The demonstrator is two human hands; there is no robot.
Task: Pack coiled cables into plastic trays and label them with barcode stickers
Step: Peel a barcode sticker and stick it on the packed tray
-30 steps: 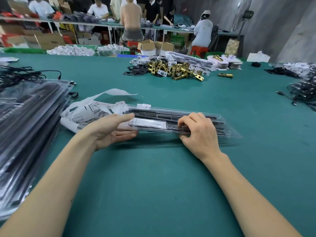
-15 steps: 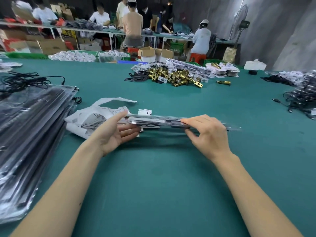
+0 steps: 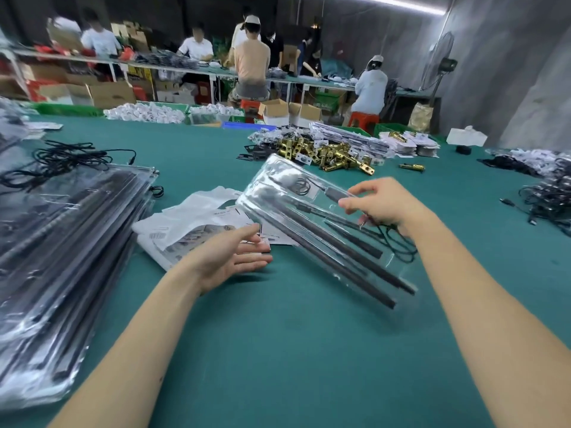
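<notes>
Tray's up off the table now, only my right hand on it

Half a second ago the clear plastic tray was lying flat and edge-on in front of me with both my hands on it; now it's lifted and tilted, far end up near the brass hardware pile, near end angled down toward me above the green table, black rods and cable showing through. My right hand pinches its right edge, thumb and fingers curled round the plastic. My left hand has come off it and hangs just beside, palm up, fingers straight and relaxed, holding nothing, over the sticker sheets. The stack of packed trays sits at my left
</notes>
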